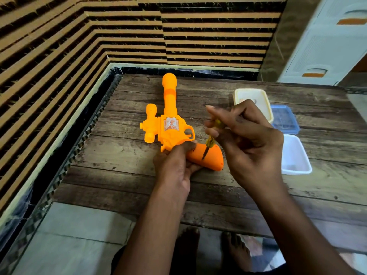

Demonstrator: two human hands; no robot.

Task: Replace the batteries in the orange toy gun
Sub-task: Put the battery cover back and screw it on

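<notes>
While the left hand wraps around the neck of the grip, fingers curled closed over it and pinning it down, the right hand hovers just above, its fingers pinched around the yellow handle of a small screwdriver. The dark shaft slants down and its tip touches the side of the grip. The orange toy gun lies flat on its side on the table, barrel pointing away toward the wall, grip nearest the person. It is bright orange plastic all over: a long round barrel with a bulbous muzzle, a short scope-like tube fixed beside the body, a pale printed sticker on the frame, an open trigger guard, and a deeper-orange, flared grip. Off to the right, well apart from the gun, sit a cream-rimmed container, a blue lid and a white tub. Behind the table runs a wall of brown and tan stripes. Bare feet show below the table's near edge.
</notes>
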